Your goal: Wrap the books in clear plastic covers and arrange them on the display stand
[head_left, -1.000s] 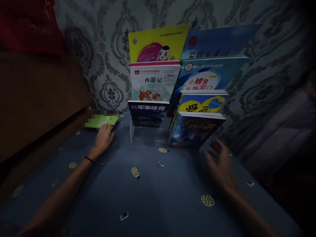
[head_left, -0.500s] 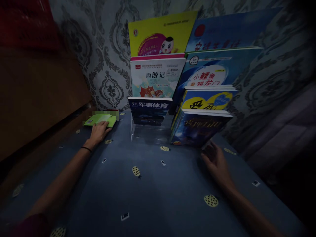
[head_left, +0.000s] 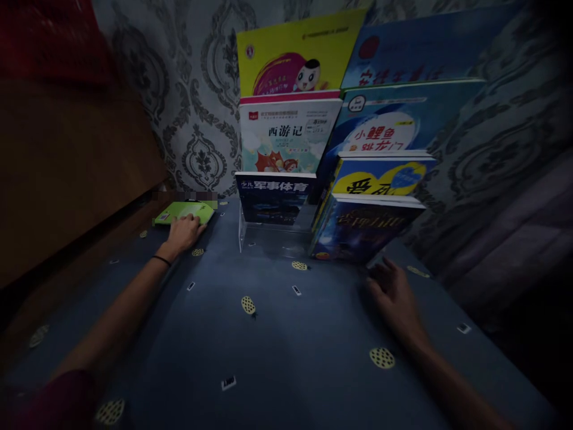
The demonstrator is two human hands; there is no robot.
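Seven books stand upright in two rows before me, three to the left and four to the right. From my end I see the left hand [head_left: 184,232] laid on the green book [head_left: 172,212], which lies flat on the table [head_left: 268,340] at the far left, near the wall [head_left: 201,161]. Its fingers bend over the cover's near right part; the thumb is hidden from me, so I cannot tell whether it grips or only rests. A black band [head_left: 162,260] circles that wrist.

My right hand [head_left: 390,286] is half open, thumb apart from loosely curled fingers, with nothing I can see in it. It is just beside the lower right corner of the dark book [head_left: 362,230], front of the right row; contact I can't make out. Behind that come the heart book [head_left: 376,174], the teal book [head_left: 430,119] and the blue book [head_left: 425,42].

On the left, a clear rack [head_left: 242,230] holds the navy book [head_left: 277,203], with the white book [head_left: 286,128] and the yellow book [head_left: 268,51] rising behind.
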